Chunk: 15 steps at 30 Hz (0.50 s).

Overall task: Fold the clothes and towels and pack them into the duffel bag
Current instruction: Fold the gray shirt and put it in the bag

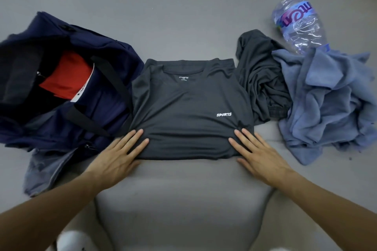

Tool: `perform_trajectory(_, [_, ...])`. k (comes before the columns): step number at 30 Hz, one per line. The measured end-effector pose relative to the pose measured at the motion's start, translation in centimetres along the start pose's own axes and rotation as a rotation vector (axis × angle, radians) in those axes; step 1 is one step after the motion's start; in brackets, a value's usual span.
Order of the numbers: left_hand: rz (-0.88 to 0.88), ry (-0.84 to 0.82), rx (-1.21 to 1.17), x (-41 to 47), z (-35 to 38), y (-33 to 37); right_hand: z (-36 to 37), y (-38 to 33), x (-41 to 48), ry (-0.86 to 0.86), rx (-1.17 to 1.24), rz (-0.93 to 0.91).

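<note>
While both hands lie flat on it, the dark grey sports T-shirt [188,108] sits folded, collar away from the person, on the grey floor [183,6]. The left hand [116,156] rests on the shirt's near left corner with fingers straight and spread, gripping nothing. The right hand [259,153] rests likewise on the near right corner, fingers extended, holding nothing. The navy duffel bag [87,96] lies open just left of the shirt, touching its edge; a red garment [65,75] shows inside. A crumpled dark grey garment [259,79] lies just right of the shirt, possibly shorts. Beside it lies a heaped blue towel [328,104], with a clear plastic water bottle [297,22] at its far edge.
</note>
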<state>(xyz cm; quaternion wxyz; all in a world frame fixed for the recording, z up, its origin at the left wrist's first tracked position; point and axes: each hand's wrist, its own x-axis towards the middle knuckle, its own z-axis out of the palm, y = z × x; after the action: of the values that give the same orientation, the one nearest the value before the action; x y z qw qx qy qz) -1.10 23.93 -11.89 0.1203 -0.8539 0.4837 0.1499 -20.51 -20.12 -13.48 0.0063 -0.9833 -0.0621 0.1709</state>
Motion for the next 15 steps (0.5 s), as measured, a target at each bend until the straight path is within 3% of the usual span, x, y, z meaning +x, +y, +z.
perform_trajectory(7, [0.078, 0.015, -0.048, 1.8, -1.3, 1.1, -0.2, -0.4, -0.2, 0.012, 0.034, 0.06])
perform_trajectory(15, [0.031, 0.068, -0.086, 2.6, 1.0, 0.5, 0.9, 0.5, 0.0, 0.183, 0.052, 0.007])
